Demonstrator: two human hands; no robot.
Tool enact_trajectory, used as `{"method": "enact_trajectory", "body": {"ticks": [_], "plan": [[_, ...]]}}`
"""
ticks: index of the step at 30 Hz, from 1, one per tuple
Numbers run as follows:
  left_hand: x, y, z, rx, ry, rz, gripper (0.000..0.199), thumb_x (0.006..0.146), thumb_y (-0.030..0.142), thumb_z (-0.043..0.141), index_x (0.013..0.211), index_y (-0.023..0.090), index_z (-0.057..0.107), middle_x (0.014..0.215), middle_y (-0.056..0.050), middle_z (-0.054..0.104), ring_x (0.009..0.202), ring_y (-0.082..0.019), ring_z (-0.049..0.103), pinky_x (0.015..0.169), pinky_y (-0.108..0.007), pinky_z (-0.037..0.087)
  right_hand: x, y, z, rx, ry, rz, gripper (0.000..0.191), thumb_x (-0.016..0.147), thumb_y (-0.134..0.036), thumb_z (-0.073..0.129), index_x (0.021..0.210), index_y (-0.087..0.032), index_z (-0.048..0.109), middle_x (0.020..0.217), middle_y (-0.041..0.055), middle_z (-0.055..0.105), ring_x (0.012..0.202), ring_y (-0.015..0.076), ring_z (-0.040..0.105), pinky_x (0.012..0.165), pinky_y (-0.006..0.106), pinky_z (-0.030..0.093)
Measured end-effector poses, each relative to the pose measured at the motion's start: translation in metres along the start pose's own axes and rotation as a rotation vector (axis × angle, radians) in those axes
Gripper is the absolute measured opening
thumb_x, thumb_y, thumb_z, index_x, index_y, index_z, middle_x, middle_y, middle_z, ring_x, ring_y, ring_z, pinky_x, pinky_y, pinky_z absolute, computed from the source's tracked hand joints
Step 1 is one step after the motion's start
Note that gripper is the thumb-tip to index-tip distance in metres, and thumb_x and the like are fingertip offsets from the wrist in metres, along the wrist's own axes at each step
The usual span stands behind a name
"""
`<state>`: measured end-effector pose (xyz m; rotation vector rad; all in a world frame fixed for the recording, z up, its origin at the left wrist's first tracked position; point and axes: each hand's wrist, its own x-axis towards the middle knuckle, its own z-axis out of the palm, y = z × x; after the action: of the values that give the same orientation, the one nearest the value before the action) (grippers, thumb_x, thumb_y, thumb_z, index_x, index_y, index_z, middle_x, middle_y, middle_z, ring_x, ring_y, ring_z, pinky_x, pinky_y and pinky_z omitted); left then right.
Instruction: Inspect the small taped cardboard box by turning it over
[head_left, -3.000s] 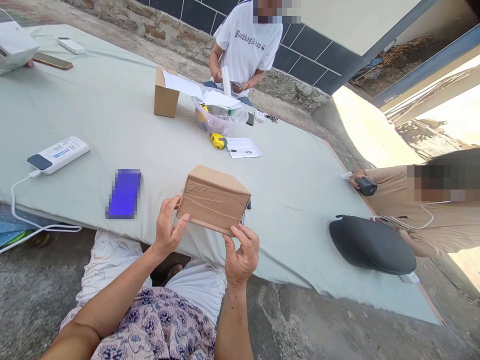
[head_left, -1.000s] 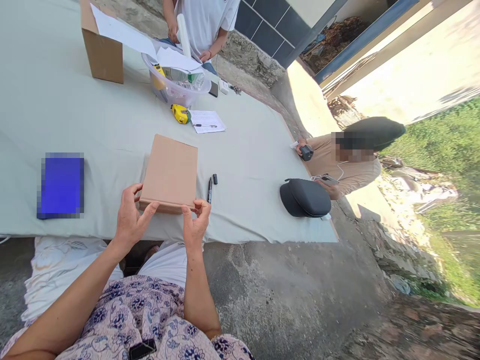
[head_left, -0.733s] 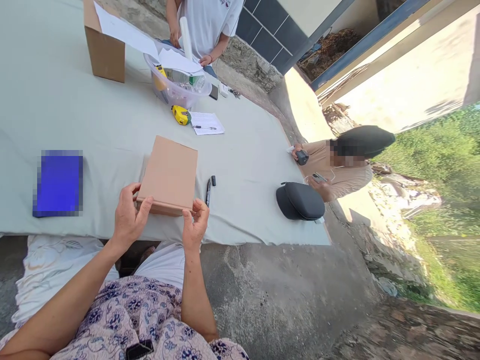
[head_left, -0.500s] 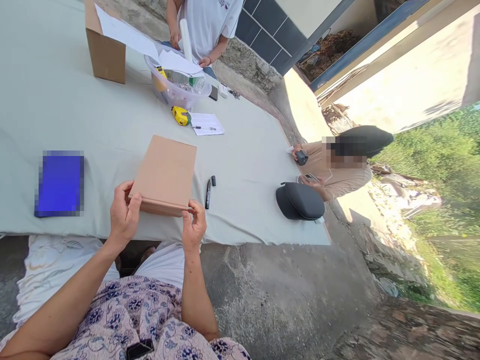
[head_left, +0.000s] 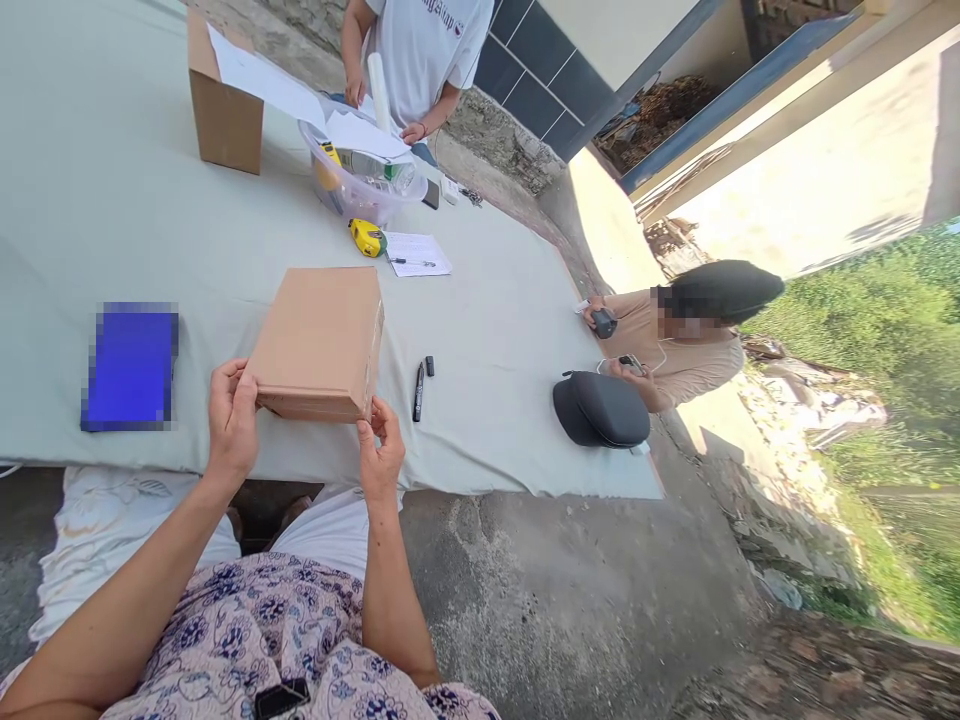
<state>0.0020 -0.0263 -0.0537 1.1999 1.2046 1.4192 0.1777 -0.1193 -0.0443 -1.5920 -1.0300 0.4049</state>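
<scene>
A closed brown cardboard box (head_left: 315,325) is at the near side of the cloth-covered table, between my two hands. My left hand (head_left: 234,410) grips its near left corner, thumb along the edge. At the near right corner, my right hand (head_left: 381,450) pinches the box between thumb and fingers. Some fingertips are hidden by the box. To the right of the box lie an uncapped black marker (head_left: 418,392) and its cap (head_left: 430,366). A blurred-out blue item (head_left: 131,367) lies to the left of my left hand.
Beyond the box are a yellow tape measure (head_left: 367,238), a written sheet (head_left: 418,255) with a pen, a plastic basin (head_left: 360,195) of papers and bottles, and another carton (head_left: 229,125). A black case (head_left: 601,408) is at the right end. Two other people are by the table.
The box has turned and tilted between my hands, so its right side now shows. Both hands have shifted slightly left with it.
</scene>
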Motion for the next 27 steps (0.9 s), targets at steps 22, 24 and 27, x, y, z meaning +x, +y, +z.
{"method": "enact_trajectory", "body": {"ticks": [22, 24, 27], "plan": [[-0.004, 0.027, 0.005, 0.381, -0.007, 0.327, 0.026, 0.096, 0.025, 0.043, 0.102, 0.019, 0.067, 0.105, -0.009, 0.071, 0.106, -0.022, 0.065, 0.097, -0.039, 0.051, 0.003, -0.010, -0.002, 0.111, 0.046, -0.007, 0.045, 0.096, -0.046, 0.055, 0.133, -0.020, 0.061, 0.125, 0.0128, 0.070, 0.098, 0.0175, 0.069, 0.085, 0.033, 0.062], [-0.004, 0.029, 0.005, 0.372, -0.012, 0.313, 0.028, 0.098, 0.028, 0.042, 0.101, 0.018, 0.068, 0.105, -0.009, 0.072, 0.105, -0.023, 0.066, 0.097, -0.039, 0.051, 0.002, -0.010, -0.002, 0.107, 0.037, -0.015, 0.045, 0.097, -0.046, 0.054, 0.133, -0.020, 0.061, 0.124, 0.0129, 0.070, 0.097, 0.0174, 0.069, 0.085, 0.034, 0.063], [-0.007, 0.031, 0.006, 0.375, -0.024, 0.244, 0.031, 0.098, 0.037, 0.044, 0.105, 0.018, 0.068, 0.109, -0.011, 0.071, 0.106, -0.024, 0.065, 0.096, -0.039, 0.051, -0.001, -0.011, -0.002, 0.095, 0.025, -0.037, 0.043, 0.097, -0.045, 0.055, 0.132, -0.021, 0.061, 0.120, 0.0123, 0.069, 0.095, 0.0172, 0.067, 0.085, 0.035, 0.062]]}}
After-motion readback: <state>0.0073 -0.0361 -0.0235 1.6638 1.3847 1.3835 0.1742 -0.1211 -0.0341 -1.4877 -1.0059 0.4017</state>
